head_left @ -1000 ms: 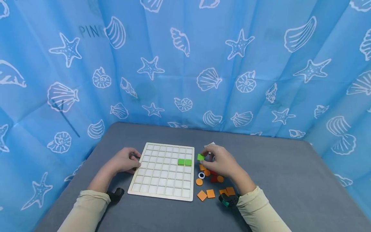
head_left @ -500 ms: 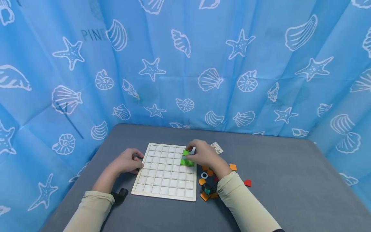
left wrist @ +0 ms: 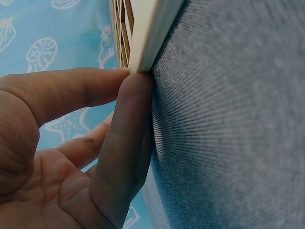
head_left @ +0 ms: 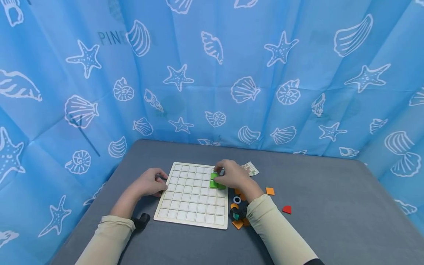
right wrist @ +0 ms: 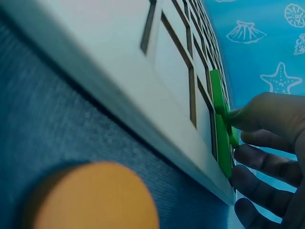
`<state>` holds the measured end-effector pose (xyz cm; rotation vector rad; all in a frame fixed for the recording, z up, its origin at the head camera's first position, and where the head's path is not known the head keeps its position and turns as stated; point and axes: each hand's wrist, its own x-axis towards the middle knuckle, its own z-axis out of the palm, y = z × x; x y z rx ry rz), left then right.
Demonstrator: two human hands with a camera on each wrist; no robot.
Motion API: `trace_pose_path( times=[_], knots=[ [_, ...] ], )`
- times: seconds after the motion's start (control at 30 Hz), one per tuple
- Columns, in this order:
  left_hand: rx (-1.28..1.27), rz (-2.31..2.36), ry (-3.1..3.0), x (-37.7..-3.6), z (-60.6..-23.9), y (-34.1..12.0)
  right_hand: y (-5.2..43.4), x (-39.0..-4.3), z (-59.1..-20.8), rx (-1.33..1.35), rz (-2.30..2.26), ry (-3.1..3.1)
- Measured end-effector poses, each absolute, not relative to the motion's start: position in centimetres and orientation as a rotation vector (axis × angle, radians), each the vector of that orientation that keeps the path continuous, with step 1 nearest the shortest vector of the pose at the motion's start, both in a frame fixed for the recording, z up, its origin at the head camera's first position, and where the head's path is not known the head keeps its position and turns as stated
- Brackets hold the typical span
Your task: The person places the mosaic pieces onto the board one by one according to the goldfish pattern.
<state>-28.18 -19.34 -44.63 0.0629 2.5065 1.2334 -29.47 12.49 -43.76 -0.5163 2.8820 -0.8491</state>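
Note:
A pale board (head_left: pixel 190 198) with a grid of square cells lies flat on the grey table. My left hand (head_left: pixel 150 183) pinches its left edge; thumb and index finger meet at the board edge (left wrist: pixel 145 47) in the left wrist view. Over the upper right cells, my right hand (head_left: pixel 233 175) holds a green square tile (head_left: pixel 214 176) between thumb and fingers. Just below it, two more green tiles sit side by side, the left tile (right wrist: pixel 217 90) and the right tile (right wrist: pixel 223 148). The right fingers partly hide the held tile.
Right of the board are orange pieces, an orange square (head_left: pixel 269 191), a red rounded piece (head_left: pixel 286 209) and a white ring with a dark centre (head_left: pixel 236 200). A small grid card (head_left: pixel 250 169) lies behind the right hand. A shell-patterned curtain (head_left: pixel 198 92) surrounds the table.
My right hand has carried the green tile left from beside the board to the cell above the two green tiles. My left hand has stayed at the board's edge.

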Motion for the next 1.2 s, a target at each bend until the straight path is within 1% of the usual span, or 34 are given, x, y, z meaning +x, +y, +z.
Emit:
trace_pose_path(
  times=[0.47,0.67,0.9,1.2],
  knots=[
    [0.045,1.231,2.488,-27.8,-44.7,-19.1,12.6,-29.2,-44.0,-0.491,-0.796,2.863],
    [0.041,1.221,2.497,-27.8,-44.8,-19.1,13.4,-28.8,-43.3,-0.498,-0.849,2.876],
    [0.047,1.228,2.490,-27.9,-44.4,-19.0,16.4,-27.8,-41.7,-0.538,-0.974,2.890],
    [0.065,1.228,2.499,-27.9,-44.2,-19.1,21.7,-25.3,-40.6,-0.601,-1.129,2.811]
  ],
)
